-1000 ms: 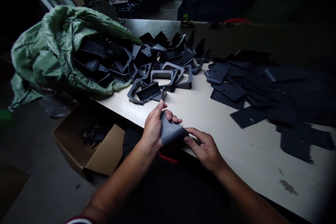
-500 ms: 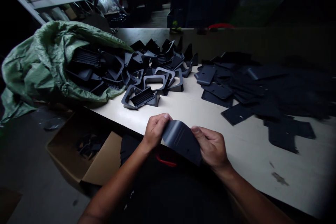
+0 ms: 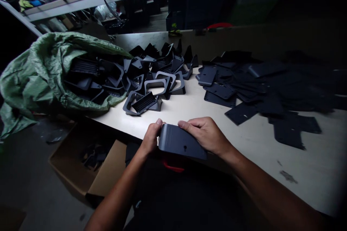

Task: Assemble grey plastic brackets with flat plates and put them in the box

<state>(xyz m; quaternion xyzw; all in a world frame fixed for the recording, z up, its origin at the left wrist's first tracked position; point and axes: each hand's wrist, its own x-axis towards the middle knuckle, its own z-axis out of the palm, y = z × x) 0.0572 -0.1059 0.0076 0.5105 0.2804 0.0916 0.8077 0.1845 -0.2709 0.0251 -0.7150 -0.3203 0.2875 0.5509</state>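
Observation:
Between my two hands is a dark grey plastic cover (image 3: 181, 142) with a rounded left edge and a small hole near its lower side. My left hand (image 3: 151, 137) grips the rounded end, thumb on top. My right hand (image 3: 207, 133) is closed on the far right edge, its thumb pressed on the upper face; the fingers beneath are hidden. The cover is held just over the table's front edge. Beyond it lie several black plastic frames (image 3: 155, 87) in a heap, and to the right a pile of flat dark covers (image 3: 241, 113).
A green woven sack (image 3: 48, 57) spills more black frames at the left of the pale table (image 3: 187, 106). Below the table edge stands an open cardboard box (image 3: 105, 169) with dark parts inside. A shelf (image 3: 81, 1) with tools and bags runs across the back.
The cover has turned flatter and more level in my hands. My right hand has shifted from its right end up to the far edge; my left still holds the rounded end.

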